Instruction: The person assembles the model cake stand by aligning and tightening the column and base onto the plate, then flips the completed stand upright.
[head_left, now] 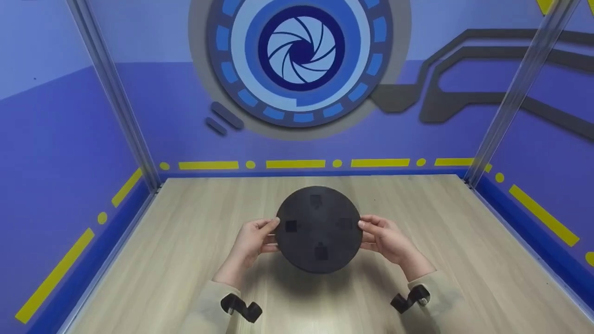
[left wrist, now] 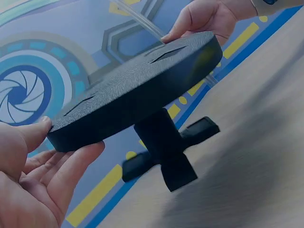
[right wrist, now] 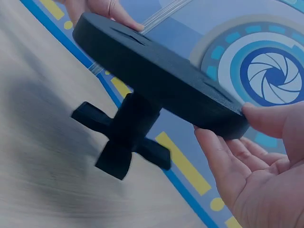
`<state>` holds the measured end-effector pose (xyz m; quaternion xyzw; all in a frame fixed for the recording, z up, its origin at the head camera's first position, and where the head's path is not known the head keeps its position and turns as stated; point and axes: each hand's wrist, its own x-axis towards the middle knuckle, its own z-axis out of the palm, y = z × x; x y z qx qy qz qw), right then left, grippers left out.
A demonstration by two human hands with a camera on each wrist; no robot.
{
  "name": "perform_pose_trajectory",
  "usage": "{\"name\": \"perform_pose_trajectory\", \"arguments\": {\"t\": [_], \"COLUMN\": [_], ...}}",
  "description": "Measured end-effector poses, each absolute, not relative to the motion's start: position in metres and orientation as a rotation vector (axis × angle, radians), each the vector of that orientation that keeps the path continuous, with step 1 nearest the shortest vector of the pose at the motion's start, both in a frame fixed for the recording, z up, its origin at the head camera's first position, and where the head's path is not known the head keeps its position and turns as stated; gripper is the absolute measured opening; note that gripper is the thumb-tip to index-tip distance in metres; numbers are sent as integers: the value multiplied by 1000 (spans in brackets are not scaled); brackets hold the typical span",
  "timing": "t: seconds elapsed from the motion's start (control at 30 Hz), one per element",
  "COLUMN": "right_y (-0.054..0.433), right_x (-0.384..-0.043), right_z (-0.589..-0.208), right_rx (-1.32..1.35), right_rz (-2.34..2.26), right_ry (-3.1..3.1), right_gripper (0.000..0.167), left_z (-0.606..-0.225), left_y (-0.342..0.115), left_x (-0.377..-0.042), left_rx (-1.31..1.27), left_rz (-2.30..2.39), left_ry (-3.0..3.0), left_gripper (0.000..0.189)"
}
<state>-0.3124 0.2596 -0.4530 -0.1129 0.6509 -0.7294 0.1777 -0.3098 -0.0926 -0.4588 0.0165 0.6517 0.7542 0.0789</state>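
Observation:
A thick black round disc (head_left: 319,229) is held up over the table, its flat top showing several small square recesses in the head view. Below it, a short post (left wrist: 159,133) ends in splayed feet (right wrist: 114,159), like a small pedestal stand. My left hand (head_left: 253,241) pinches the left rim, thumb on the upper edge and fingers beneath. On the opposite rim my right hand (head_left: 385,236) grips the same way. Both wrist views show the feet hanging above the wooden surface, with the disc tilted in those pictures.
The pale wooden tabletop (head_left: 185,222) carries the disc's soft shadow. Blue printed walls (head_left: 167,116) with yellow dashes stand at the back and both sides, joined by metal corner posts (head_left: 111,88). Black curved wrist mounts (head_left: 241,306) sit on the sleeves.

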Motion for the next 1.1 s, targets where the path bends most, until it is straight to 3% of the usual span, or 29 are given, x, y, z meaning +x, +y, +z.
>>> {"name": "perform_pose_trajectory", "arguments": {"t": [0.17, 0.43, 1.1], "right_y": [261, 261, 257], "right_x": [-315, -321, -324], "right_z": [-457, -466, -472], "right_rx": [-255, -248, -203], "right_rz": [-2062, -2089, -2128], "right_ry": [1785, 1696, 1637], "right_gripper": [53, 69, 72], "left_z": [-465, -473, -482], "left_y": [-93, -94, -95], "left_x": [-313, -321, -328], "left_rx": [-29, -71, -93], "left_rz": [2251, 2291, 2378], "left_ry": [1877, 1754, 1629], "left_gripper": [41, 47, 31]}}
